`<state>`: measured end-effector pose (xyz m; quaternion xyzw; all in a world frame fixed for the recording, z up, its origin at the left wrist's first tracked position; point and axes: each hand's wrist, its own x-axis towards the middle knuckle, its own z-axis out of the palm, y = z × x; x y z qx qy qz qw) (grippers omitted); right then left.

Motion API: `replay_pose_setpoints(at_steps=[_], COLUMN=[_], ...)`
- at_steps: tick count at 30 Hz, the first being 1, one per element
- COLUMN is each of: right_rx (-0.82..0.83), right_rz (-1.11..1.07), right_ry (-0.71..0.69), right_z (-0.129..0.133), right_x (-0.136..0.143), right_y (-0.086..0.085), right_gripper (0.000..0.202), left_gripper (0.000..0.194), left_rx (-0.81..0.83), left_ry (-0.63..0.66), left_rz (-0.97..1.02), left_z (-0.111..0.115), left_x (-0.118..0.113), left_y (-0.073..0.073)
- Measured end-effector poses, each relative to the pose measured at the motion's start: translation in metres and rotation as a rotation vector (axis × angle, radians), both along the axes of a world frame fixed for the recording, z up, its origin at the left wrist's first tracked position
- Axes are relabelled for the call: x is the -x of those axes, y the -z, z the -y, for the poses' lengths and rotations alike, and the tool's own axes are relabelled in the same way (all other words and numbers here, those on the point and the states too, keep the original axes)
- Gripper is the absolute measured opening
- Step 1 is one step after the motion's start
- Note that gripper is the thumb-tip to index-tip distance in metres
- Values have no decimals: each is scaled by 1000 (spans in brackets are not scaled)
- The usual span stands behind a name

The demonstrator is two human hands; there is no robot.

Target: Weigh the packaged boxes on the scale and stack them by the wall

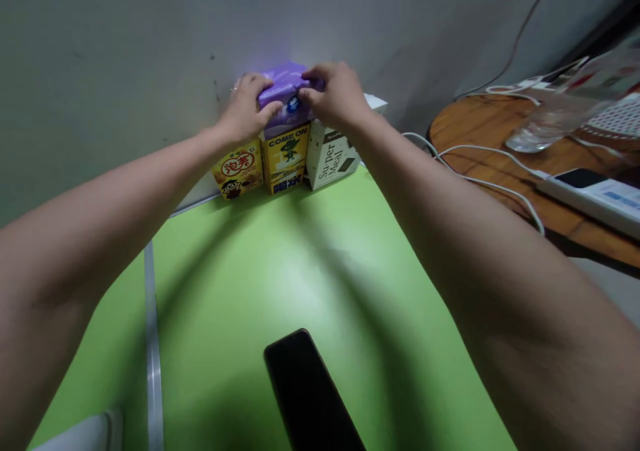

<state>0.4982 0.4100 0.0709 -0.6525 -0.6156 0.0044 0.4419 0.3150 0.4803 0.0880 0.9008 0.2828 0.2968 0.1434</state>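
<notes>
A purple soft plastic pack (286, 91) with a round blue label lies on top of a row of upright boxes against the wall. My left hand (246, 107) grips its left end, thumb in front and fingers over the top. At its right end my right hand (337, 94) holds it with thumb and fingers curled. Below the pack stand a yellow box with a red label (239, 169), a yellow "COME ON" box (286, 157) and a white "Super Meal" carton (330, 161). My right wrist partly covers the white carton.
The boxes stand at the back of a green table (240, 271). A black phone (313, 391) lies near its front edge. On the right, a round wooden table (470, 124) carries a clear plastic bottle (535, 134), white cables and a white power bank-like device (595, 197).
</notes>
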Motion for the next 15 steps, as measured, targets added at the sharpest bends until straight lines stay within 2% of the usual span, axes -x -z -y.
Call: replay_pose_setpoints(at_steps=[4,6,8,10,12,15], right_rx=[14,-46,-117,-94,95,250], right_rz=[66,82,68,35,-21,19], right_ry=[81,114,73,-87,-388,-716], right_z=[7,23,51,91,136,195], right_x=[11,22,44,79,125,204], right_y=[2,3,6,13,21,32], right_gripper=[28,35,36,31,29,25], left_gripper=[36,41,53,66,69,69], left_rx=[76,89,80,101,177,294], left_ry=[10,-4,-14,34,116,209], left_rz=[-126,-108,-60,-52,-63,-132], left_z=[5,22,51,89,134,201], left_x=[2,13,39,78,127,201], left_y=[-14,-20,-18,-5,15,42])
